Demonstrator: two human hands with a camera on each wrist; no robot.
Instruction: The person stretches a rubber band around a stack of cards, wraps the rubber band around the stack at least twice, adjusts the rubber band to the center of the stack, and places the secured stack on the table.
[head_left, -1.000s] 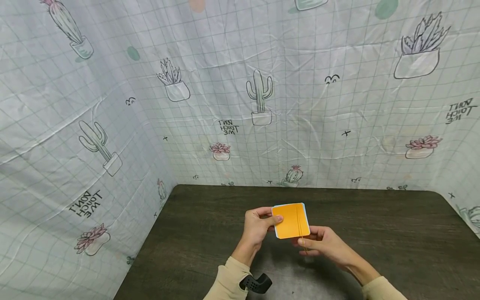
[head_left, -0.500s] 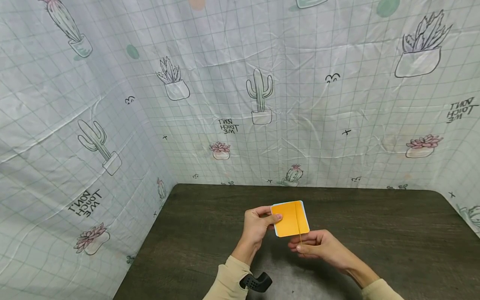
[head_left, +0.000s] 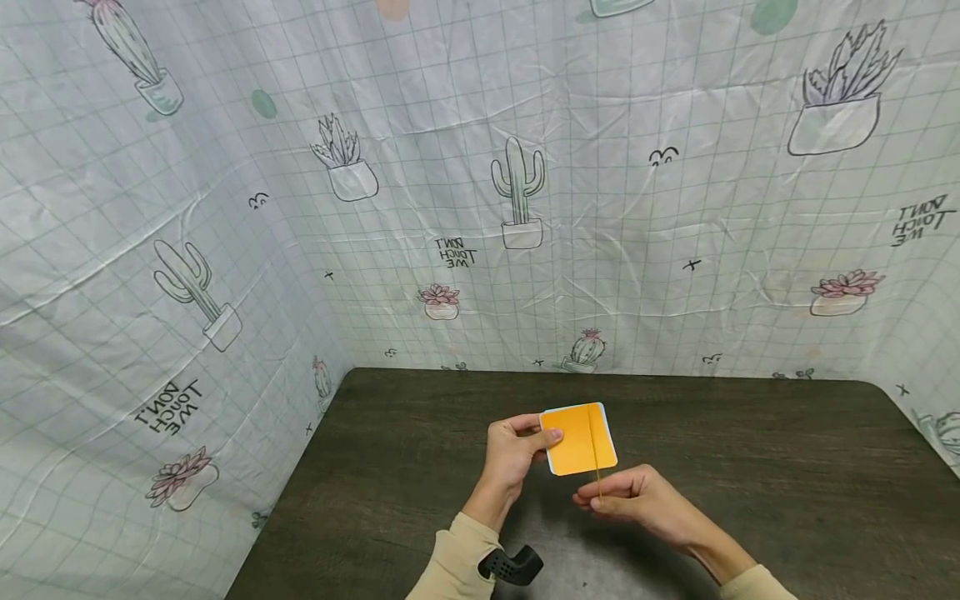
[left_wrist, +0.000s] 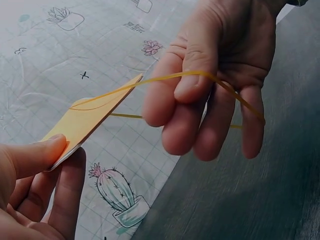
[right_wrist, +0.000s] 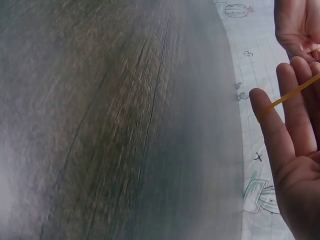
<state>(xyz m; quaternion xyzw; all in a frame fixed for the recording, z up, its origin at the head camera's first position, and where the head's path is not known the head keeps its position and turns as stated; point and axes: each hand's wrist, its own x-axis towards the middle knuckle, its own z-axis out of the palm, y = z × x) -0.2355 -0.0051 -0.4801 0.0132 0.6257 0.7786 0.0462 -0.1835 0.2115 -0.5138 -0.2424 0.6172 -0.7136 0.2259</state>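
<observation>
My left hand [head_left: 510,454] pinches a thin square stack of cards [head_left: 573,446], orange on top with a white-blue edge below, thumb on the orange face and fingers underneath. A thin yellow rubber band [left_wrist: 162,77] runs across the stack near its right side and stretches from it to my right hand [head_left: 641,496]. In the left wrist view the band passes over the right thumb and loops round the little finger, with the thumb bent against the nearest fingers. The right wrist view shows the band [right_wrist: 290,95] drawn taut from the little finger. Both hands are held above the table.
A dark wood-grain table [head_left: 420,408] lies beneath the hands. Behind it and at the sides hangs a pale gridded cloth [head_left: 600,208] printed with cacti. A black band [head_left: 512,567] is worn on the left wrist.
My right hand has moved slightly down and left, pulling the rubber band farther from the stack's lower edge. The left hand and the cards have stayed nearly still.
</observation>
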